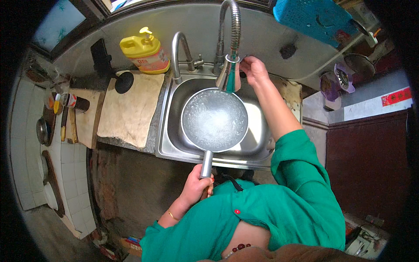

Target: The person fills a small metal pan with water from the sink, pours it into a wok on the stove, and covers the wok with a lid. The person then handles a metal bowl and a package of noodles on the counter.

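Observation:
My left hand grips the handle of a round metal frying pan, held level over the stainless steel sink. Cloudy, rippled water covers the pan's inside. Above the pan's far edge hangs the spray head of a tall spring faucet; no clear stream shows under it. My right hand reaches past the sink's right side to just behind that spray head. Its fingers are curled at the faucet's base, and what they touch is mostly hidden.
A second curved tap rises at the sink's back left. Left of the sink, a yellow pump jug and a black phone stand are on a beige cloth. A blue plastic basket hangs at upper right.

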A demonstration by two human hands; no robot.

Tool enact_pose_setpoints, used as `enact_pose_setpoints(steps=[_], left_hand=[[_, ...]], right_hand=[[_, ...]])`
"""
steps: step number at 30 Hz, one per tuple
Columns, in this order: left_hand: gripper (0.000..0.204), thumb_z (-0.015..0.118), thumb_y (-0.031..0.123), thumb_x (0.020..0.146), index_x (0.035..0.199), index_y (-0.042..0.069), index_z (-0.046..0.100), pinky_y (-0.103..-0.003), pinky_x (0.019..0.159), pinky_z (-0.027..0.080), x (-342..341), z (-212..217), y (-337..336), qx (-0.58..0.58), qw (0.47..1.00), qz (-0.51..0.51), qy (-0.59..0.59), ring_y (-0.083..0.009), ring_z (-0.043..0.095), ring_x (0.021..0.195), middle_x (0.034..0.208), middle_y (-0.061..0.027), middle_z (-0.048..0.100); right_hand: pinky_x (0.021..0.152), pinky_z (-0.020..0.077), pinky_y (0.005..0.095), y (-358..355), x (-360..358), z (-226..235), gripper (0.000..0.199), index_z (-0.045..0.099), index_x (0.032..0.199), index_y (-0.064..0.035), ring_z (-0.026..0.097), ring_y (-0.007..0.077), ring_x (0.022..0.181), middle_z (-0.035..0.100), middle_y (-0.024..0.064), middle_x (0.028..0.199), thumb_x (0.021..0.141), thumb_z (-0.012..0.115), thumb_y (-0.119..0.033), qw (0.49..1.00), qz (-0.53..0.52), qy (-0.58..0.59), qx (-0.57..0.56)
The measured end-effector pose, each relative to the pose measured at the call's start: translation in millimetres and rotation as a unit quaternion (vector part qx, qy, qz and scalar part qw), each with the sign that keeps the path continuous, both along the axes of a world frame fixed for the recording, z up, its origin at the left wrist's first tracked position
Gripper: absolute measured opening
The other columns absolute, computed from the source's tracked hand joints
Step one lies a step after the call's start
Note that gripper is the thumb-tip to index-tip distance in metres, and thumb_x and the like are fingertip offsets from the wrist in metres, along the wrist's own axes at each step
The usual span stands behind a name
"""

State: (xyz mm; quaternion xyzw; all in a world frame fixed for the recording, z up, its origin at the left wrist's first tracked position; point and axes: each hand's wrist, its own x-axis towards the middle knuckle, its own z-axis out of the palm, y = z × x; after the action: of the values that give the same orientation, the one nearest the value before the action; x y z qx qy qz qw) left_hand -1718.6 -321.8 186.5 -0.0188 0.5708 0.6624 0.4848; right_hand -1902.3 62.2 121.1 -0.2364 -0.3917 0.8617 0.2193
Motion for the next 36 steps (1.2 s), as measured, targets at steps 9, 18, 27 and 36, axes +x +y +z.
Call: enact_pose_setpoints(steps=[9, 18, 27, 36], left_hand=[[0.031, 0.051, -0.001, 0.077, 0.106, 0.0, 0.038, -0.029, 0.041, 0.044, 11.2, 15.8, 38.0, -0.028, 0.996, -0.067, 0.058, -0.0144, 0.049, 0.047, 0.074, -0.0078, 0.05], [0.034, 0.053, 0.005, 0.075, 0.106, 0.0, 0.041, -0.029, 0.038, 0.042, 103.8, 35.7, 119.0, -0.012, 0.978, -0.187, 0.094, -0.015, 0.048, 0.044, 0.078, -0.0089, 0.051], [0.023, 0.05, 0.005, 0.075, 0.097, 0.0, 0.044, -0.028, 0.039, 0.042, 348.0, 61.5, 203.5, 0.021, 0.933, -0.353, 0.066, -0.014, 0.047, 0.046, 0.076, -0.0078, 0.05], [0.022, 0.049, 0.005, 0.074, 0.095, 0.0, 0.048, -0.026, 0.038, 0.037, 742.6, 84.3, 249.6, 0.05, 0.825, -0.563, 0.024, -0.0144, 0.043, 0.045, 0.068, -0.0066, 0.046]], right_hand=[[0.096, 0.0436, 0.0437, 24.9, 134.9, 11.5, 0.059, 0.023, 0.136, 0.006, 0.049, 0.0349, 0.113, 0.04, 0.0254, 0.126, 0.084, 0.049, -0.003, 0.999, -0.018, 0.034, -0.026], [0.092, 0.0458, 0.0356, 45.6, 473.8, 6.6, 0.043, 0.034, 0.131, 0.0023, 0.052, 0.0246, 0.11, 0.046, 0.0191, 0.125, 0.091, 0.043, -0.007, 0.991, -0.103, -0.09, 0.013], [0.089, 0.0461, 0.0365, -67.9, 878.1, 18.2, 0.038, 0.041, 0.127, 0.0002, 0.053, 0.0254, 0.108, 0.051, 0.017, 0.119, 0.089, 0.044, -0.008, 0.959, -0.256, -0.108, -0.055], [0.088, 0.0464, 0.0385, -264.2, 1290.6, 15.6, 0.035, 0.043, 0.123, -0.0006, 0.055, 0.027, 0.106, 0.054, 0.0169, 0.117, 0.09, 0.043, -0.011, 0.838, -0.53, -0.057, -0.117]])
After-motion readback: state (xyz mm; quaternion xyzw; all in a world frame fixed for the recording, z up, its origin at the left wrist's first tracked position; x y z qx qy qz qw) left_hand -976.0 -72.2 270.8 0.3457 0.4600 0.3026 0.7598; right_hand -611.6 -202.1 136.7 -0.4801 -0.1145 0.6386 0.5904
